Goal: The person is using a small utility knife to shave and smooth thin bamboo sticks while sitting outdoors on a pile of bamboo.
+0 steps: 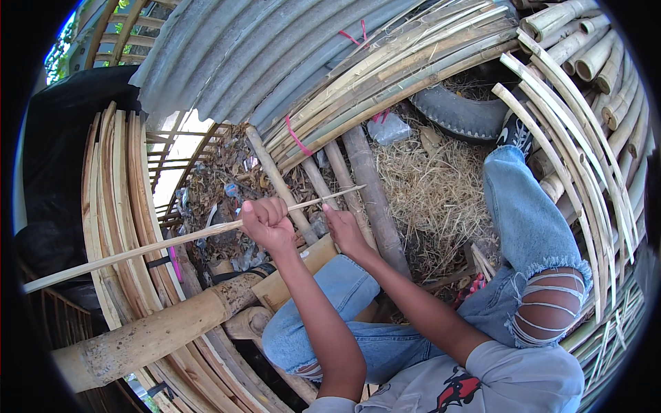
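Note:
A long, thin bamboo strip (pixel 165 244) slants from the far left to a pointed tip right of my hands. My left hand (pixel 267 224) is closed around it in a fist, thumb uppermost. Close to the tip end, my right hand (pixel 346 233) is curled with its fingertips at the strip's lower side. Whether it pinches the strip or a small tool there, I cannot make out. Beneath my hands, a thick bamboo pole (pixel 155 334) and a split bamboo piece (pixel 310 258) lie beside my bent left leg.
Bundled bamboo slats (pixel 399 72) with pink ties lie ahead, by a corrugated metal sheet (pixel 234 48). Upright slats (pixel 117 206) stand left. To the right are curved strips (pixel 578 179) and stacked poles (pixel 606 65). A tyre (pixel 458 113) lies beyond the straw (pixel 434 186).

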Demonstrator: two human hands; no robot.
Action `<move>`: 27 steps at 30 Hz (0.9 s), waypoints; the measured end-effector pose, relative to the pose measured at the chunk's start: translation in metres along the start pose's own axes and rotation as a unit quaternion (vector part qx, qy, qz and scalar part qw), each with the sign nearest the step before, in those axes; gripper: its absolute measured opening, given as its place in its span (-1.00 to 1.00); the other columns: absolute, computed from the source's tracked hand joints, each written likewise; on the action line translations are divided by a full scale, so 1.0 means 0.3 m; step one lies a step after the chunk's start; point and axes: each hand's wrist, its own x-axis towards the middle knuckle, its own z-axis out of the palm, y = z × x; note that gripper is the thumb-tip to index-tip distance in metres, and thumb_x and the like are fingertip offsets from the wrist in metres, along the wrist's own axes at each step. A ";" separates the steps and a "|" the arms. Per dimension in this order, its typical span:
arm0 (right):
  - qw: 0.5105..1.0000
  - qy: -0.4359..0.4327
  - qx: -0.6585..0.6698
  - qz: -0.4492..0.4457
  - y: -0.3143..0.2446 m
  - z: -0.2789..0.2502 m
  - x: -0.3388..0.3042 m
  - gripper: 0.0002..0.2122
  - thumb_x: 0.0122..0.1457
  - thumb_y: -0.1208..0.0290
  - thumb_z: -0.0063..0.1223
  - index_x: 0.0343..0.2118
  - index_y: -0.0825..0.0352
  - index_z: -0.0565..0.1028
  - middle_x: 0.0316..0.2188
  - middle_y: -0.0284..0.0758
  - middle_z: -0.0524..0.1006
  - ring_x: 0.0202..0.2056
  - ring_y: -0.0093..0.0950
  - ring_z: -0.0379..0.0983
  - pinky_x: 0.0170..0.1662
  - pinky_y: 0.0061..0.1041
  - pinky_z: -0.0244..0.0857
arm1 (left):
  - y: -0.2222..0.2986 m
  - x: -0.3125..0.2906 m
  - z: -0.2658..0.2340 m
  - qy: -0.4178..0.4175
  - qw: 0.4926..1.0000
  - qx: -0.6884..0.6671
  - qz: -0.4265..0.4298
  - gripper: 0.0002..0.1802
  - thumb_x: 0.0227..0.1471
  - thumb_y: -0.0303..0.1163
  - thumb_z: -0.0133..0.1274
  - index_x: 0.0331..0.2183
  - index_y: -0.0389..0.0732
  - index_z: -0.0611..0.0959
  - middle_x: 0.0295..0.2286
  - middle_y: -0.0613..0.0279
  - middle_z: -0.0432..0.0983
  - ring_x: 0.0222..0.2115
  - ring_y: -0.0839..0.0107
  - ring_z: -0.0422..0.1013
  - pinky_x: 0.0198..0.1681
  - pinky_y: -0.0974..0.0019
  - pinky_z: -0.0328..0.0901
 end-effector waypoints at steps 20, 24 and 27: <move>0.965 0.146 -0.209 0.067 0.057 -0.197 0.063 -0.43 0.20 0.02 -0.26 -0.61 0.56 0.43 -0.63 0.16 0.37 -0.45 0.03 0.40 -0.30 -0.07 0.17 | -0.017 -0.001 -0.007 -0.051 0.998 -0.037 -0.014 -0.46 0.18 -0.14 -0.27 -0.79 -0.06 0.10 -0.87 0.45 -0.10 -0.83 0.59 -0.22 -0.73 0.42 -0.25; 0.987 0.058 -0.144 0.044 -0.011 -0.100 0.003 -0.43 0.20 0.02 -0.26 -0.60 0.56 0.42 -0.64 0.13 0.36 -0.48 0.00 0.38 -0.34 -0.10 0.15 | -0.003 -0.002 -0.001 -0.011 1.000 -0.013 -0.007 -0.46 0.18 -0.14 -0.28 -0.78 -0.05 0.09 -0.87 0.45 -0.10 -0.83 0.60 -0.22 -0.74 0.43 -0.26; 0.991 0.026 -0.123 -0.039 -0.109 0.032 -0.079 -0.43 0.20 0.02 -0.25 -0.60 0.58 0.40 -0.65 0.13 0.34 -0.51 0.01 0.35 -0.38 -0.13 0.14 | 0.010 0.006 0.003 -0.023 1.000 0.004 -0.001 -0.46 0.18 -0.15 -0.28 -0.78 -0.05 0.08 -0.87 0.46 -0.10 -0.84 0.61 -0.23 -0.74 0.43 -0.26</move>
